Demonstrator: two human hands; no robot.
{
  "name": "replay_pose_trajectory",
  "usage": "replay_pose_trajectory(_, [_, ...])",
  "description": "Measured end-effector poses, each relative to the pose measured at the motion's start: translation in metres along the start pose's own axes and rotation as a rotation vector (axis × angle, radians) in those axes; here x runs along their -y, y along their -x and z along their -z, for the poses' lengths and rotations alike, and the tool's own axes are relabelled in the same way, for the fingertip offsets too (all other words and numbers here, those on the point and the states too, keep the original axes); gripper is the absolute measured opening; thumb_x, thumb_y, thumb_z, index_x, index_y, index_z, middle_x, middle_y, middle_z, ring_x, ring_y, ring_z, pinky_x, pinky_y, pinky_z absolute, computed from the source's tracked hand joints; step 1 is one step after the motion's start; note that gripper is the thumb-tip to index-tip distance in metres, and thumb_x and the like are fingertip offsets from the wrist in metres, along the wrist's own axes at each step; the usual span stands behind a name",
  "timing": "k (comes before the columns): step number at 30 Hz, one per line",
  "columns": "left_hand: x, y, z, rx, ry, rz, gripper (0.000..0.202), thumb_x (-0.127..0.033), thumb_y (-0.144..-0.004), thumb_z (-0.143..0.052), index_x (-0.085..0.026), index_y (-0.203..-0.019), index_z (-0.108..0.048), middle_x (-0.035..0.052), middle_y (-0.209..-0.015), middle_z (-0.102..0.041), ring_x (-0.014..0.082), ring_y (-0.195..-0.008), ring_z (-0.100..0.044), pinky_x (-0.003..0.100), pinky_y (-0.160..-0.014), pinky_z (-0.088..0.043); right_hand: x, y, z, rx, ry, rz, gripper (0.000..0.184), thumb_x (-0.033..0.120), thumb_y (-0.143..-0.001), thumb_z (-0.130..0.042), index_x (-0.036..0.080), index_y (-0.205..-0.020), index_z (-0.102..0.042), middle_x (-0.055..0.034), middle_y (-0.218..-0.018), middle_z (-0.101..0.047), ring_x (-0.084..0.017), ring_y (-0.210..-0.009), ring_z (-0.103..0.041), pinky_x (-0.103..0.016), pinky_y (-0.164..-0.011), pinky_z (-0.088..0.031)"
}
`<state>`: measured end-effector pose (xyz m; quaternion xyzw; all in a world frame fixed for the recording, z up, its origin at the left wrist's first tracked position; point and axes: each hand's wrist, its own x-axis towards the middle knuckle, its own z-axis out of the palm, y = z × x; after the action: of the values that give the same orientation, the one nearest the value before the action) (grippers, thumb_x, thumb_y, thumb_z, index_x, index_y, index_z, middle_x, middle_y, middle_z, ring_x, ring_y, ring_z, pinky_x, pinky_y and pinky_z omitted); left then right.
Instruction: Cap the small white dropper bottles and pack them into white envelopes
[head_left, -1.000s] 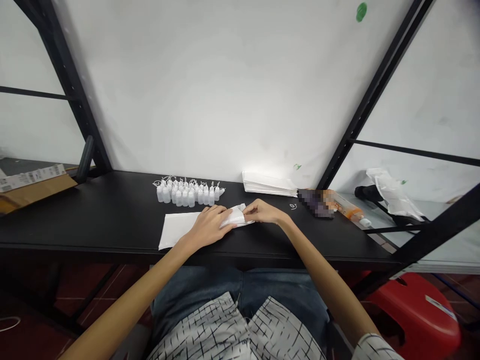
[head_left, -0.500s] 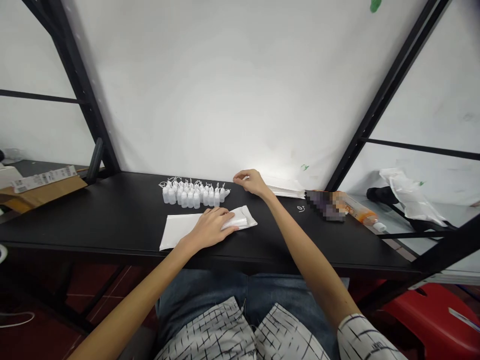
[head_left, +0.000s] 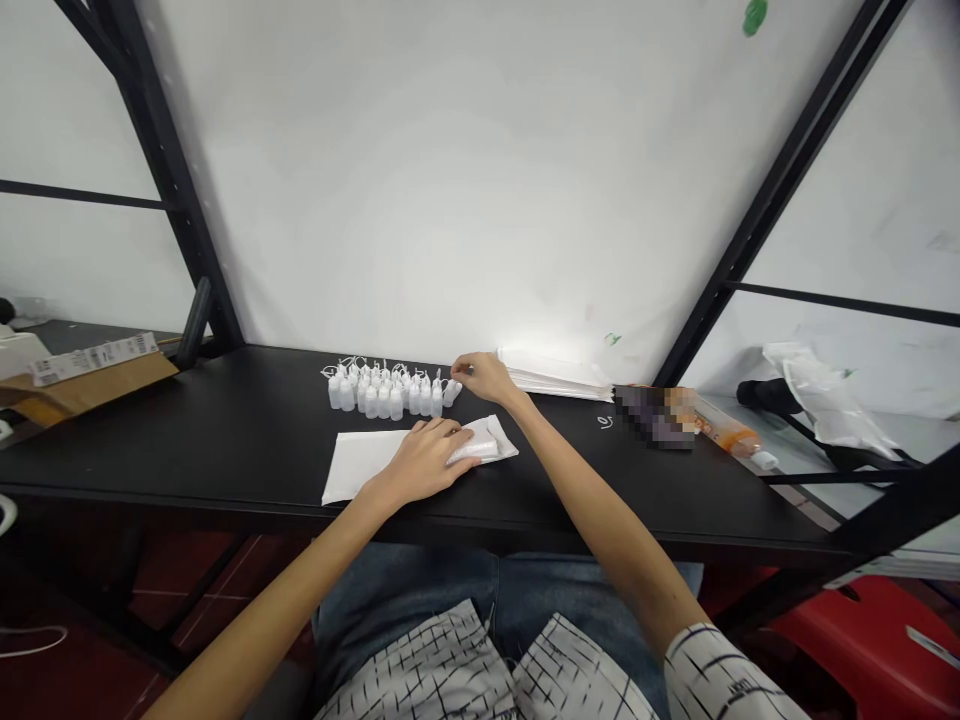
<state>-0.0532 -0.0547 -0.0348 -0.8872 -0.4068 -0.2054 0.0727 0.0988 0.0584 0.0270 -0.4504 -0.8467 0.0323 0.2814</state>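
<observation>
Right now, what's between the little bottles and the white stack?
In the head view, the right hand shows between the little bottles and the white stack.

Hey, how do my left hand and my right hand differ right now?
Your left hand lies palm down on the white packaging, while your right hand is at the right end of the small bottles. The left is nearer the front edge of the table; the right is nearer the wall. Both are bare. Whether the right touches a bottle is unclear.
</observation>
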Motion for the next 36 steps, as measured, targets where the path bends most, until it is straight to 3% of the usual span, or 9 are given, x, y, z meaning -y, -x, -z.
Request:
replay_pose_trajectory(4, [0.0,0.0,0.0,-0.005,-0.001,-0.001,0.043,-0.047,-0.098,-0.04,-0.018,-0.121,-0.062,0.0115,-0.12,-0.064,0.0268,-0.109,-0.058,0.041,-0.091,-0.043,-0.014,0.009,0.017,-0.06,-0.127,-0.061,0.012,0.021,-0.083,-0.058,0.019,-0.085,-0.07,-0.0023,-0.087,-0.071,-0.013,-0.067,-0.061,-0.026,-0.067,-0.043])
replay_pose_trajectory(9, [0.002,0.0,-0.002,-0.018,0.019,0.003,0.044,-0.048,-0.098,-0.04,-0.018,-0.12,-0.064,0.0114,-0.118,-0.065,0.0263,-0.105,-0.059,0.04,-0.088,-0.045,-0.05,0.051,0.047,-0.082,-0.536,-0.176,0.014,0.029,-0.077,-0.065,0.015,-0.078,-0.064,-0.0042,-0.079,-0.067,-0.008,-0.045,-0.052,-0.024,-0.049,-0.041])
replay_pose_trajectory(14, [0.005,0.0,-0.003,-0.053,0.039,0.014,0.043,-0.049,-0.097,-0.041,-0.02,-0.118,-0.065,0.0104,-0.118,-0.066,0.0262,-0.107,-0.06,0.04,-0.09,-0.046,-0.07,0.09,0.052,0.06,-0.768,-0.341,0.02,0.031,-0.069,-0.073,0.013,-0.075,-0.067,-0.0079,-0.078,-0.07,-0.01,-0.048,-0.059,-0.019,-0.036,-0.03])
replay_pose_trajectory(19, [0.005,0.001,-0.001,-0.049,0.015,0.012,0.043,-0.049,-0.097,-0.041,-0.02,-0.118,-0.065,0.0096,-0.117,-0.067,0.0256,-0.106,-0.061,0.039,-0.088,-0.047,-0.057,0.092,0.045,0.155,-0.83,-0.319,0.023,0.03,-0.065,-0.076,0.011,-0.075,-0.069,-0.0078,-0.073,-0.071,-0.012,-0.05,-0.064,-0.017,-0.036,-0.033])
replay_pose_trajectory(26, [0.006,0.001,-0.002,-0.049,0.021,0.034,0.046,-0.052,-0.096,-0.042,-0.021,-0.12,-0.066,0.0102,-0.118,-0.066,0.0267,-0.106,-0.061,0.041,-0.088,-0.048,-0.046,0.095,0.052,0.404,-0.793,-0.262,0.024,0.031,-0.064,-0.078,0.011,-0.076,-0.074,-0.0082,-0.076,-0.073,-0.01,-0.05,-0.061,-0.017,-0.038,-0.033])
replay_pose_trajectory(30, [0.006,0.001,-0.003,-0.049,0.019,0.042,0.046,-0.052,-0.096,-0.043,-0.021,-0.121,-0.066,0.0106,-0.118,-0.067,0.0274,-0.107,-0.061,0.042,-0.089,-0.049,-0.041,0.094,0.045,0.464,-0.767,-0.259,0.024,0.031,-0.062,-0.08,0.013,-0.078,-0.077,-0.0025,-0.061,-0.067,-0.006,-0.045,-0.048,-0.018,-0.038,-0.027])
replay_pose_trajectory(36, [0.006,0.0,0.002,-0.047,0.021,0.067,0.044,-0.049,-0.096,-0.044,-0.021,-0.121,-0.066,0.0101,-0.117,-0.067,0.0277,-0.106,-0.061,0.041,-0.088,-0.048,-0.023,0.092,0.022,0.466,-0.796,-0.136,0.01,0.02,-0.059,-0.076,0.013,-0.066,-0.076,0.0004,-0.059,-0.063,-0.007,-0.053,-0.047,-0.021,-0.05,-0.036])
